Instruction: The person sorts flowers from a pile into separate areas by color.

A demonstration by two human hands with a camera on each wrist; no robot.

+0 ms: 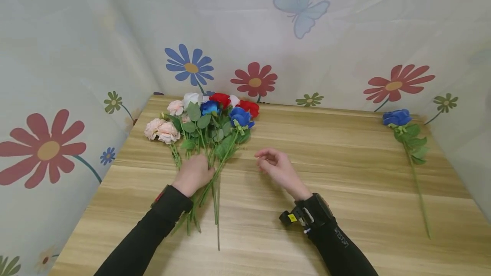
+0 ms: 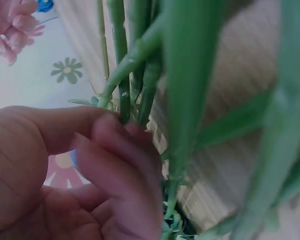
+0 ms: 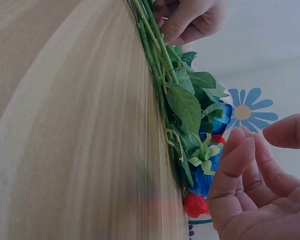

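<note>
A bunch of artificial flowers with long green stems (image 2: 119,50) lies on the left half of the table. Its heads include a blue rose (image 1: 241,117), red roses (image 1: 220,99), a white bloom (image 1: 192,99) and pink blooms (image 1: 168,132). My left hand (image 1: 193,175) holds stems of the bunch below the leaves, fingers curled at them in the left wrist view; how many it grips cannot be told. To the right of the bunch, my right hand (image 1: 279,169) hovers apart from it. Its fingers are loosely bent with nothing between them, as the right wrist view shows.
A single blue rose (image 1: 397,117) with a long stem lies by the right side of the wooden table (image 1: 326,148). Behind and beside the table hangs a pale curtain (image 1: 238,20) printed with flowers and a butterfly. Several stem ends reach toward the table's front.
</note>
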